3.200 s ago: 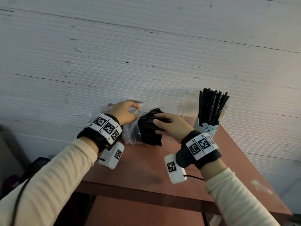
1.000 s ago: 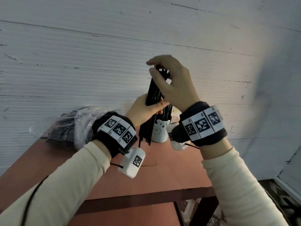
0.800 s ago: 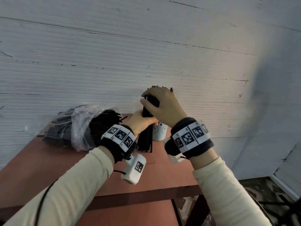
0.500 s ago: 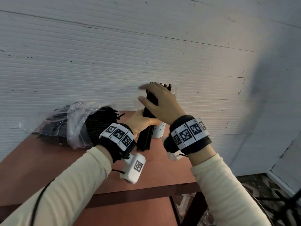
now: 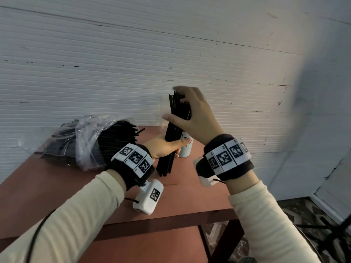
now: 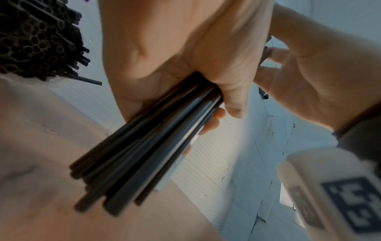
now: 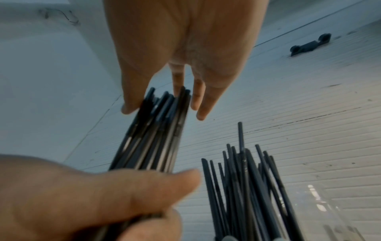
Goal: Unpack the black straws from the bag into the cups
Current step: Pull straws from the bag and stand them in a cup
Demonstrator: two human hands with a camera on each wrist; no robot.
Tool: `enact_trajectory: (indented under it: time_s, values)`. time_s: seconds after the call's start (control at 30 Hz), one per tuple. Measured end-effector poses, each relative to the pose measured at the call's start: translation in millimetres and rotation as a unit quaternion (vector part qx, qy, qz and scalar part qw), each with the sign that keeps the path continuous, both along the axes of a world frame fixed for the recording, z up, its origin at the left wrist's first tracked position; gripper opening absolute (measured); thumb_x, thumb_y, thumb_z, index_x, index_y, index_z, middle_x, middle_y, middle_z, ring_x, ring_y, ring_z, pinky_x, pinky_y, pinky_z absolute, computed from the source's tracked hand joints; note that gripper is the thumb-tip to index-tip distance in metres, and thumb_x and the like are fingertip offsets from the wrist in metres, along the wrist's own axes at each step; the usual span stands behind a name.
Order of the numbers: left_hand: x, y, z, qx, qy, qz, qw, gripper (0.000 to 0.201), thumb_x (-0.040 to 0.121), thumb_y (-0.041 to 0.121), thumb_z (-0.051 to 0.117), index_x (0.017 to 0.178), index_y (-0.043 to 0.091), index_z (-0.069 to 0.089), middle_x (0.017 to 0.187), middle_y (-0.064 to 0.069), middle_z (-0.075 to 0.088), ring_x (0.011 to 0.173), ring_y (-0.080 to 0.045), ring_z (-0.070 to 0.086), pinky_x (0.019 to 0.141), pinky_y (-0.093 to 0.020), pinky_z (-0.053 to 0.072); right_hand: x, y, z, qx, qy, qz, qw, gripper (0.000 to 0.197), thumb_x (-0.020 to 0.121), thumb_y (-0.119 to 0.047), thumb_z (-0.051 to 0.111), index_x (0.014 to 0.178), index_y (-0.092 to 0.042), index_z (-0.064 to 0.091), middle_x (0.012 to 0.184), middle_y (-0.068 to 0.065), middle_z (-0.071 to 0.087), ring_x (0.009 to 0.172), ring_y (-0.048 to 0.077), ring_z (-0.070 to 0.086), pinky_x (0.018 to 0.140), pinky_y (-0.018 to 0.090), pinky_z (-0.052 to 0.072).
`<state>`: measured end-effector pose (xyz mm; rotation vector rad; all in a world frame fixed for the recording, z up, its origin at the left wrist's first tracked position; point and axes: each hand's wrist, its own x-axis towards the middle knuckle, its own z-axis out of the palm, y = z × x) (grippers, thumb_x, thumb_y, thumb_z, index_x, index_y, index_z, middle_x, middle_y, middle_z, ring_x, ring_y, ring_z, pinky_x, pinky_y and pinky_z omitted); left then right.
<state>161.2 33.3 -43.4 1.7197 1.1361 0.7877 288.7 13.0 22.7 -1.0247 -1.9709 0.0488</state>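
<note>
A bundle of black straws (image 5: pixel 171 130) stands upright, its lower ends on the red-brown table (image 5: pixel 57 186). My left hand (image 5: pixel 176 149) grips the bundle around its lower half; thumb and fingers wrap it in the left wrist view (image 6: pixel 224 114). My right hand (image 5: pixel 182 103) is at the bundle's top, with straight fingers touching the upper ends (image 7: pixel 164 110). The white bear-face cup (image 5: pixel 187 150) stands just behind, mostly hidden by the bundle and my left hand. Several straws (image 7: pixel 243 187) stand in it. The clear plastic bag (image 5: pixel 89 141), full of black straws, lies at the back left.
A clear empty cup (image 5: pixel 162 112) stands behind the bundle against the white ribbed wall. The table's right edge is near the cups, and its front edge runs below my wrists. Bare tabletop lies in front of the bag.
The bundle, held high a second ago, has come down to stand on the table. My right hand has stayed at its top and is now blurred and slightly higher.
</note>
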Motion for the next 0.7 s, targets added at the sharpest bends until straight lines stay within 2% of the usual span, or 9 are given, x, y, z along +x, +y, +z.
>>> enact_trajectory:
  time_s: [0.07,0.17,0.23,0.3,0.4,0.5,0.6,0.67,0.7]
  values:
    - [-4,-2,5,0.021,-0.027,-0.011,0.999,0.035,0.089,0.043,0.063,0.071,0.014,0.058,0.066,0.0,0.06,0.068,-0.013,0.063,0.074,-0.022,0.048,7,-7,2,-0.016,0.056,-0.012,0.998,0.079,0.072,-0.047,0.08,0.136,-0.023,0.041,0.131,-0.003,0.044,0.113,0.01,0.051,0.09,0.014,0.042]
    - [-9,-5,17,0.046,0.008,-0.09,0.995,0.028,0.091,0.035,0.063,0.07,0.016,0.059,0.07,-0.002,0.06,0.075,-0.016,0.063,0.08,-0.026,0.052,18,-13,5,-0.072,0.062,-0.013,0.995,0.083,0.06,-0.061,0.079,0.128,-0.028,0.046,0.12,-0.007,0.049,0.101,0.004,0.05,0.077,0.01,0.039]
    - [-10,-9,25,0.05,0.034,-0.158,0.986,0.024,0.091,0.028,0.065,0.074,0.011,0.061,0.071,-0.005,0.062,0.076,-0.019,0.064,0.081,-0.029,0.054,22,-16,5,-0.153,0.037,0.03,0.987,0.073,0.058,-0.06,0.081,0.115,-0.023,0.056,0.111,-0.002,0.056,0.093,0.006,0.053,0.074,0.013,0.042]
    - [-10,-11,28,0.045,0.055,-0.203,0.977,0.022,0.091,0.022,0.065,0.08,0.002,0.063,0.075,-0.013,0.063,0.078,-0.021,0.065,0.081,-0.028,0.055,22,-16,0,-0.217,0.015,0.09,0.972,0.057,0.066,-0.044,0.084,0.108,-0.011,0.063,0.101,0.008,0.064,0.089,0.012,0.061,0.076,0.02,0.049]
    - [-7,-10,23,0.042,0.06,-0.214,0.974,0.023,0.088,0.023,0.068,0.081,0.002,0.066,0.078,-0.013,0.066,0.079,-0.018,0.066,0.082,-0.028,0.054,19,-9,-12,-0.211,-0.017,0.094,0.973,0.033,0.075,-0.035,0.081,0.094,-0.011,0.069,0.09,0.005,0.069,0.086,0.014,0.067,0.079,0.034,0.055]
    - [2,-8,17,0.034,0.003,-0.178,0.983,0.016,0.083,0.027,0.074,0.085,0.013,0.067,0.081,-0.001,0.067,0.081,-0.012,0.065,0.082,-0.028,0.054,22,-3,-11,-0.173,0.004,0.089,0.981,0.024,0.082,-0.02,0.074,0.085,0.001,0.064,0.082,0.018,0.066,0.078,0.027,0.065,0.073,0.044,0.054]
    - [10,-1,18,0.062,-0.045,-0.071,0.995,0.055,0.071,0.04,0.083,0.117,0.024,0.057,0.106,0.004,0.067,0.099,-0.011,0.066,0.084,-0.028,0.056,32,2,4,-0.14,0.091,0.071,0.983,0.017,0.082,-0.008,0.072,0.086,0.006,0.064,0.082,0.018,0.066,0.075,0.018,0.067,0.069,0.032,0.056]
    - [14,5,18,0.095,-0.063,0.019,0.993,0.076,0.06,0.045,0.088,0.119,0.026,0.044,0.111,0.002,0.06,0.104,-0.013,0.062,0.084,-0.029,0.055,41,6,15,-0.117,0.157,0.054,0.979,0.017,0.082,-0.007,0.072,0.087,0.007,0.064,0.076,0.01,0.066,0.069,0.008,0.064,0.061,0.022,0.052]
    - [17,10,18,0.115,-0.072,0.056,0.989,0.083,0.055,0.046,0.089,0.117,0.029,0.038,0.116,0.001,0.054,0.109,-0.015,0.058,0.089,-0.031,0.052,47,9,21,-0.109,0.186,0.044,0.976,0.017,0.082,-0.007,0.072,0.087,0.007,0.064,0.074,0.005,0.065,0.064,0.004,0.063,0.056,0.017,0.048]
